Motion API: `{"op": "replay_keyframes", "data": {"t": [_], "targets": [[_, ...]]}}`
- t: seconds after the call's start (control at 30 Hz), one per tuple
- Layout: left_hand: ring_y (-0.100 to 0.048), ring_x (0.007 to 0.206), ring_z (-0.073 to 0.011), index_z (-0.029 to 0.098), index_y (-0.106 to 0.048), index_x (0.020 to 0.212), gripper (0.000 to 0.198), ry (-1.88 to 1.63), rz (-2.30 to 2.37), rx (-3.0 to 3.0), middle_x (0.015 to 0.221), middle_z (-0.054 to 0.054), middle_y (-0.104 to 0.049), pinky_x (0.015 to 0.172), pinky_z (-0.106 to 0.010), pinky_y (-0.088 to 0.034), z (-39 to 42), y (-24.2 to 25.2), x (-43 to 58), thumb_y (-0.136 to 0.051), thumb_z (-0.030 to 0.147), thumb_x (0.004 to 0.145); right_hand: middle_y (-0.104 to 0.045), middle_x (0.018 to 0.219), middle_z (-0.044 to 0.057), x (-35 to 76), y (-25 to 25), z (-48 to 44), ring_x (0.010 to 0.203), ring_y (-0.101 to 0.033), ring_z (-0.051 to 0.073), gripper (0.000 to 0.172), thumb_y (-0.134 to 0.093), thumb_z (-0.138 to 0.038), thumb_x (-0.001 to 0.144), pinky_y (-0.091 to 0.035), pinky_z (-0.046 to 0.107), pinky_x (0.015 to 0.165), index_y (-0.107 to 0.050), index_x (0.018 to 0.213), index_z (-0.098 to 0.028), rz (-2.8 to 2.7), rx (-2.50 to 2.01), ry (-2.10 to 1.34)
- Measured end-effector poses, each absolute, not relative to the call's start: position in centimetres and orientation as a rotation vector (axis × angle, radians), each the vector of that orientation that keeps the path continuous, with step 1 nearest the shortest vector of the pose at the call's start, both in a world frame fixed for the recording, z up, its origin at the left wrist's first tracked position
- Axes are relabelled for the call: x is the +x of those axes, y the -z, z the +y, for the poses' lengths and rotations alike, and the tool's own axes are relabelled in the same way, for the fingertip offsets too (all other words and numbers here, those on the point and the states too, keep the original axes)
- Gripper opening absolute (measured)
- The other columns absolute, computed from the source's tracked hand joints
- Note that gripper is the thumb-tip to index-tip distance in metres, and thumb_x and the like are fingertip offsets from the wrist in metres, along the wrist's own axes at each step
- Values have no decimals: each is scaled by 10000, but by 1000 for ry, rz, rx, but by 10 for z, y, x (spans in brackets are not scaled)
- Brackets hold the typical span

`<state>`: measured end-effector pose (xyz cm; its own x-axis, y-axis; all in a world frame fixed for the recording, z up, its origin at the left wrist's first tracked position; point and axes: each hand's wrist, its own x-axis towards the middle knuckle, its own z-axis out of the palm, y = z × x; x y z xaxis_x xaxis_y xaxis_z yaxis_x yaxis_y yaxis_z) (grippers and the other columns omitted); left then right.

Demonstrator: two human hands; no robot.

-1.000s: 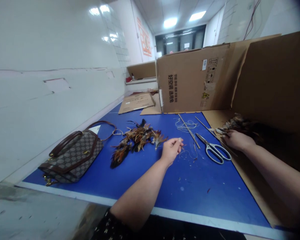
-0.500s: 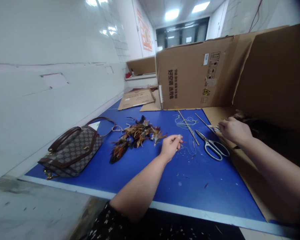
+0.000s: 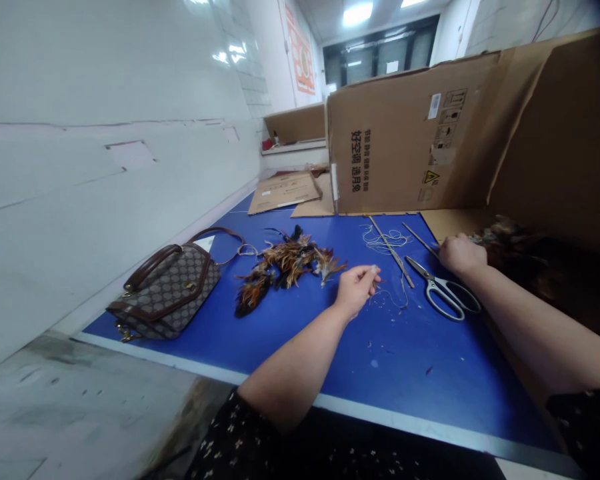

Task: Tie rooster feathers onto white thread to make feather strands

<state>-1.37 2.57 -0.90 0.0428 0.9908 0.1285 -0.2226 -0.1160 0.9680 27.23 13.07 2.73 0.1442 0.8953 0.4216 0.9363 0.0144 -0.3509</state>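
Note:
Over the blue table, my left hand pinches something small and pale at its fingertips, too small to name. A thin thread lies by those fingers. At the right, my right hand is closed, its fingers curled; what it holds, if anything, is hidden. Its fingers are near the end of a thin stick. Beyond it a pile of feathers lies in shadow against the cardboard. Silver-handled scissors lie partly spread between my hands. A bunch of brown and black feathers rests left of my left hand.
A tangle of pale string and a longer stick lie beyond the scissors. On the left stands a patterned handbag. A large cardboard box walls off the back and right. Flat cardboard lies behind the feathers.
The view has turned slightly left, so things sit further right. My right hand has moved left, toward the thin stick; pale strands seen at its fingers are now hidden. My left hand keeps its pinch.

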Motion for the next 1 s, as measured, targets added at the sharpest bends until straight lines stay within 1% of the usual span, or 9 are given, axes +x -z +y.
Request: {"op": "replay_keyframes", "data": {"t": [0.1, 0.17, 0.23, 0.33, 0.4, 0.47, 0.53, 0.73, 1.0], "targets": [[-466, 493, -57, 120, -752, 944, 445, -1372, 949, 1117, 778, -57, -692, 468, -215, -333, 26, 8, -13, -744, 543, 807, -680, 1037, 259, 255, -37, 112, 771, -593, 201, 184, -646, -288, 907, -340, 359, 658, -677, 864, -112, -1612, -1812, -42], [-447, 490, -62, 112, -756, 917, 449, -1367, 955, 1088, 667, -29, -640, 471, -215, -312, 25, 7, -12, -747, 547, 806, -707, 957, 191, 236, -42, 93, 701, -585, 174, 245, -592, -390, 958, -381, 318, 626, -632, 947, -148, -1582, -1699, -199], [-420, 477, -65, 106, -759, 915, 465, -1350, 946, 1056, 561, 10, -553, 466, -214, -278, 23, 6, -10, -757, 555, 796, -720, 888, 113, 213, -42, 70, 616, -581, 143, 343, -469, -505, 1017, -421, 272, 574, -594, 995, -186, -1604, -1550, -402], [-401, 471, -60, 101, -763, 972, 503, -1331, 889, 1013, 552, 24, -525, 460, -216, -243, 20, 4, -8, -788, 559, 766, -686, 767, 38, 181, -34, 33, 551, -562, 127, 457, -542, -666, 941, -446, 246, 523, -584, 950, -212, -1610, -1365, -642], [-418, 487, -60, 101, -761, 988, 509, -1316, 832, 1000, 580, 17, -540, 465, -216, -248, 18, 3, -6, -805, 550, 752, -648, 705, 10, 166, -26, 13, 529, -534, 117, 459, -695, -652, 853, -420, 234, 493, -596, 918, -209, -1476, -1162, -968], [-443, 510, -65, 102, -759, 981, 490, -1294, 776, 1003, 603, 9, -554, 472, -216, -261, 15, 3, -5, -811, 533, 753, -624, 657, -8, 156, -19, -1, 503, -503, 104, 454, -762, -624, 811, -380, 222, 466, -609, 883, -202, -1365, -1087, -1126], [-467, 532, -69, 103, -758, 956, 461, -1274, 733, 1003, 626, -1, -571, 480, -216, -271, 13, 3, -4, -812, 515, 757, -620, 639, -13, 151, -15, -8, 491, -490, 95, 440, -772, -605, 813, -363, 217, 459, -620, 855, -194, -1331, -1088, -1202], [-513, 590, -74, 106, -764, 975, 423, -1248, 668, 1016, 739, -39, -642, 505, -216, -294, 9, 2, -2, -803, 482, 785, -631, 627, -5, 148, -9, -8, 471, -477, 91, 435, -765, -593, 820, -356, 224, 450, -631, 779, -181, -1301, -1088, -1266], [-451, 521, -68, 127, -706, 904, 441, -1192, 739, 1106, 589, 18, -553, 500, -222, -280, 7, 2, -1, -791, 541, 776, -632, 637, 0, 149, -4, -11, 466, -467, 99, 467, -690, -653, 861, -338, 236, 437, -606, 786, -199, -1377, -1066, -1256]]}}
